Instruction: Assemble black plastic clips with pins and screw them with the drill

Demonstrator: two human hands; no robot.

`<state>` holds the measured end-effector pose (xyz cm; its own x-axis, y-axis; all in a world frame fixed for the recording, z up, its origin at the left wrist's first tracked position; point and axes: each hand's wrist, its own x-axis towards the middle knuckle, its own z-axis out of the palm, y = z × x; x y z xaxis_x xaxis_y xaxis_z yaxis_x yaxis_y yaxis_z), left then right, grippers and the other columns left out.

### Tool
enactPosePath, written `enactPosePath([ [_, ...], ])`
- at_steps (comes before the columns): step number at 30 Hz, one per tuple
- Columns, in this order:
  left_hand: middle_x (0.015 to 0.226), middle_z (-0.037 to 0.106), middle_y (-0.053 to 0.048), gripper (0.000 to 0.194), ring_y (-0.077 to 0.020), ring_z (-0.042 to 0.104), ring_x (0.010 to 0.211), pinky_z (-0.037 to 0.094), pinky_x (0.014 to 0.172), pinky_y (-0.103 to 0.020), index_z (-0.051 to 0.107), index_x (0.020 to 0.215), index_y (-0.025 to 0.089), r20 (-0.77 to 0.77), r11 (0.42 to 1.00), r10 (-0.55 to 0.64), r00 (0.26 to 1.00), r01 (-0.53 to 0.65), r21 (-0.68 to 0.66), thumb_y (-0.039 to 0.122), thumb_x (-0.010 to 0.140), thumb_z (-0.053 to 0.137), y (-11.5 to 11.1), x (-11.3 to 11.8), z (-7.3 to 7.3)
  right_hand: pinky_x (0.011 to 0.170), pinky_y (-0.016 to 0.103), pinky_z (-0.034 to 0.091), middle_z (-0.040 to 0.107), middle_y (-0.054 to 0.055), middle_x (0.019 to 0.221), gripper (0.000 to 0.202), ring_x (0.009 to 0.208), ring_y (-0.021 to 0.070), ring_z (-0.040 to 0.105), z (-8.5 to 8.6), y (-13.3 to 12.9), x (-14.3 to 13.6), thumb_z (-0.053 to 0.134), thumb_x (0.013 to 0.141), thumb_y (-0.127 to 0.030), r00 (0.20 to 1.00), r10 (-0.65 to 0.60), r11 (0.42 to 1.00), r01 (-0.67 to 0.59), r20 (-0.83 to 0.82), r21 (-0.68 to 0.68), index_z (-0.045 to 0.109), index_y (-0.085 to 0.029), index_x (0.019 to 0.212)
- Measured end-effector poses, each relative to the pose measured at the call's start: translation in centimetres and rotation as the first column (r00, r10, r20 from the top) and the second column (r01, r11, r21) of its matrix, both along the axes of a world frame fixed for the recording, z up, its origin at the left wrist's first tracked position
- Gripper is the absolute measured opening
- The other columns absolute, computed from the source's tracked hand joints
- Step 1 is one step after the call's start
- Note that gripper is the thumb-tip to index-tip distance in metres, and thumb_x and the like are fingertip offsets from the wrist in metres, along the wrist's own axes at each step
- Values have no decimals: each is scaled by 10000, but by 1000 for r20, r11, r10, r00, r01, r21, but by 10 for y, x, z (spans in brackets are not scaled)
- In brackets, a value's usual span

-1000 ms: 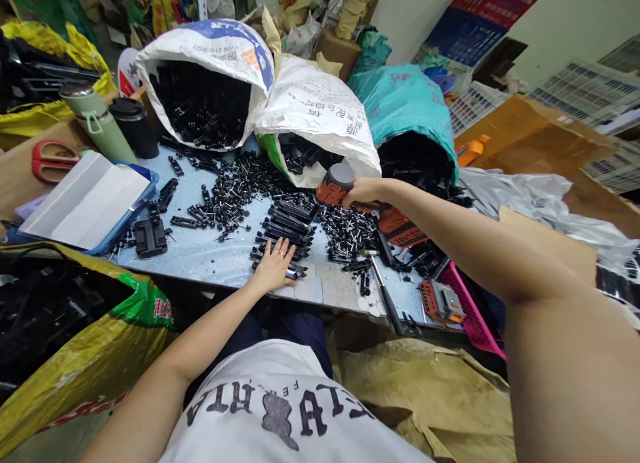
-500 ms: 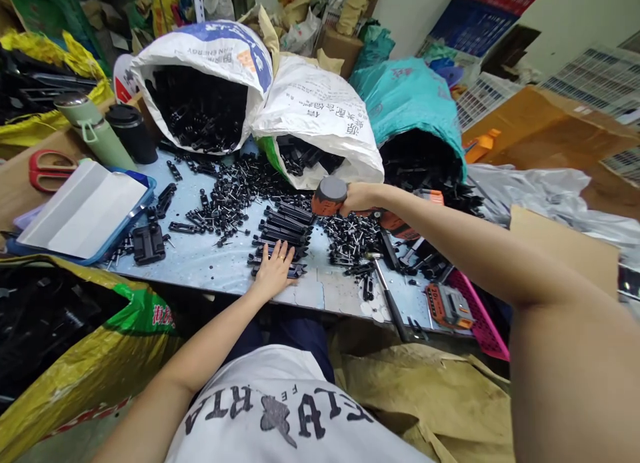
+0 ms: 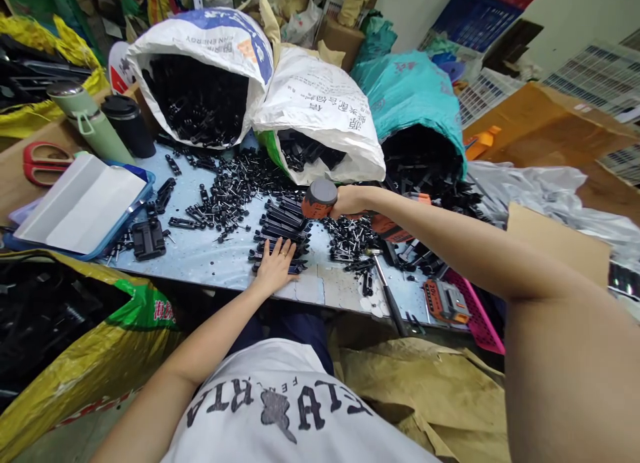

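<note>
My left hand lies flat with fingers spread over the near end of a row of black plastic parts on the pale blue tabletop. A ring shows on one finger. In my right hand is an orange and grey cordless drill, held level above the far end of the row. Its tip is hidden behind its body. A pile of screws with black pieces lies right of the row, and a larger pile of small black parts with screws spreads to the left.
A hammer and a battery pack lie near the front edge. Open sacks, two white and one teal, line the back. At left are a blue tray, red scissors, a green flask and a black cup.
My right hand and the drill have shifted slightly left relative to the row. My left hand stays flat on the parts. The whole view has moved a little.
</note>
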<state>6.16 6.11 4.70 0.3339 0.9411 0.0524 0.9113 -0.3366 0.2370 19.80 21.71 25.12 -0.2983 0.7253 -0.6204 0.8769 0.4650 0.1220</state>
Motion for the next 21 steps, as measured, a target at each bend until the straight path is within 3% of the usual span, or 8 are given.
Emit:
enactPosePath([
  [4,1490,268,-119,835,-334,121,1393,44,1110,-577,226,1448,166,10,1000,-15,1000,15,2,601,788,496,0,-1,-1,561,279,435,612,47,605,212,619,199,596,5,-15,1,612,639,-318,999,-16,998,18,43,-56,685,-145,737],
  [11,1489,267,-129,838,-337,121,1392,39,1107,-584,238,1443,144,22,1000,-17,1000,17,-3,598,788,496,0,-1,-3,505,269,415,633,51,663,281,589,192,592,-4,-28,-2,638,592,-268,998,-61,994,61,8,-87,668,-147,844],
  [16,1487,278,-113,829,-327,129,1392,48,1108,-580,241,1443,169,3,1000,8,1000,-8,-27,583,780,520,1,1,-1,527,267,389,644,63,698,258,663,208,605,6,-47,-2,603,624,-323,994,91,996,-91,59,-2,681,-157,807],
  [21,1487,279,-108,789,-315,115,1396,24,1114,-566,279,1430,189,2,1000,7,1000,-7,0,585,787,510,2,2,-6,522,260,376,641,47,669,224,635,188,591,2,-58,0,597,621,-303,989,133,989,-129,56,-72,681,-166,777],
])
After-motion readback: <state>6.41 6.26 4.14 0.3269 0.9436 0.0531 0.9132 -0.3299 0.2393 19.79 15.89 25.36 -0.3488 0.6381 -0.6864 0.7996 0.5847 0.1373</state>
